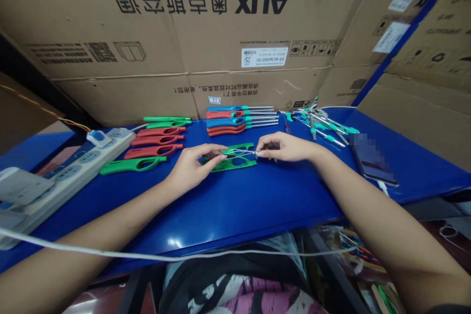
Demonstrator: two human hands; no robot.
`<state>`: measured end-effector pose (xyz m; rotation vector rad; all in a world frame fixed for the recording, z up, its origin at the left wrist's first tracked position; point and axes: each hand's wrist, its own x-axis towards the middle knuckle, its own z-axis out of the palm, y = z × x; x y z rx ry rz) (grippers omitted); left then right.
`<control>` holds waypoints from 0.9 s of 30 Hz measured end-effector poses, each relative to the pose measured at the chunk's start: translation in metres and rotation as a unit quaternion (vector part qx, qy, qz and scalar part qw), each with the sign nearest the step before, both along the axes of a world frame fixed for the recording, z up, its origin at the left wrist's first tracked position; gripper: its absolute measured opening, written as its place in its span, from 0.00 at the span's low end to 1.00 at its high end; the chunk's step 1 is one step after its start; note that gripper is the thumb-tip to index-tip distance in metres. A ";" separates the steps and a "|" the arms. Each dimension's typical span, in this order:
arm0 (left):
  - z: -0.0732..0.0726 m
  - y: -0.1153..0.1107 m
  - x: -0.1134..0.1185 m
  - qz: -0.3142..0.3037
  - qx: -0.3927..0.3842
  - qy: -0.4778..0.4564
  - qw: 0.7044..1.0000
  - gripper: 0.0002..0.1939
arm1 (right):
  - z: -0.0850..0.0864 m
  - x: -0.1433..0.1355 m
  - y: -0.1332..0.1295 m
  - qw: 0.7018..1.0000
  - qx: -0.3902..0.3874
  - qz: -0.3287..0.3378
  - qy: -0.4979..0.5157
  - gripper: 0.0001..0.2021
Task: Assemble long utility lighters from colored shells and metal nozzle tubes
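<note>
Thin white wires (241,151) stretch between my two hands just over the blue tabletop. My left hand (194,164) is closed, pinching one end between thumb and fingertips. At the other end, my right hand (282,147) is closed too, with its fingertips on the wire tips. Beneath the wires lie open green lighter-handle halves (238,163), partly covered by my left hand. Beyond my hands sits a stack of blue and red long-necked lighters (225,121) with metal tubes. To its right is a loose pile of metal lighter tubes (324,122) with teal collars and wires.
Red handle shells (156,140) and green handle shells (134,165) line the left. A white power strip (79,169) stands at far left, a phone (371,159) at right. A cardboard wall (154,64) closes the back. A white cable (176,258) crosses in front of me.
</note>
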<state>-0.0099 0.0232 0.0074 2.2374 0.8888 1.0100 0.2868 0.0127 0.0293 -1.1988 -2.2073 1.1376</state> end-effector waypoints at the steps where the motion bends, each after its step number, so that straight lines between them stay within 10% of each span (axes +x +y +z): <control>1: 0.000 0.000 0.000 -0.002 0.004 0.003 1.000 0.15 | 0.000 0.000 0.000 1.000 0.001 0.001 -0.002 0.17; 27: -0.001 -0.002 0.003 0.004 0.132 0.015 0.991 0.07 | -0.008 -0.026 -0.006 0.977 0.199 0.063 -0.038 0.09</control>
